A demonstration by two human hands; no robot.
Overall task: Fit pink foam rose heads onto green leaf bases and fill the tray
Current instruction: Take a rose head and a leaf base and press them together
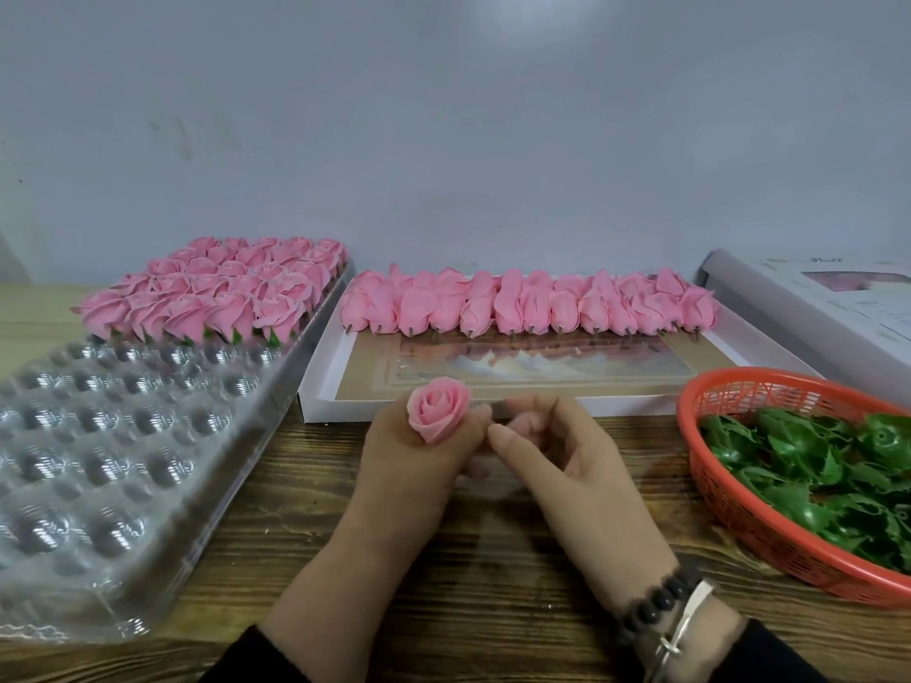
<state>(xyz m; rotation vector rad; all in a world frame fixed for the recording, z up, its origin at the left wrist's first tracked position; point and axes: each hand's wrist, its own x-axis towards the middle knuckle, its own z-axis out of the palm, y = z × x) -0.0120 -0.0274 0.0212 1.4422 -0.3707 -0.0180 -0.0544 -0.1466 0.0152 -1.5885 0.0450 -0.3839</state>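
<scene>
My left hand (414,460) grips a pink foam rose head (437,409) upright above the table's middle. My right hand (567,451) is beside it, fingers curled, its fingertips close to the left thumb; nothing visible in it. A clear plastic tray (113,465) with round pockets lies at the left; its far rows hold finished roses (217,293) with green leaves under them. A row of bare rose heads (532,305) lies in a white box lid (325,382). Green leaf bases (813,465) fill a red basket (749,529) at the right.
The wooden table (493,574) carries everything. A white carton (838,308) stands at the far right against the pale wall. Beaded and metal bracelets (675,608) are on my right wrist.
</scene>
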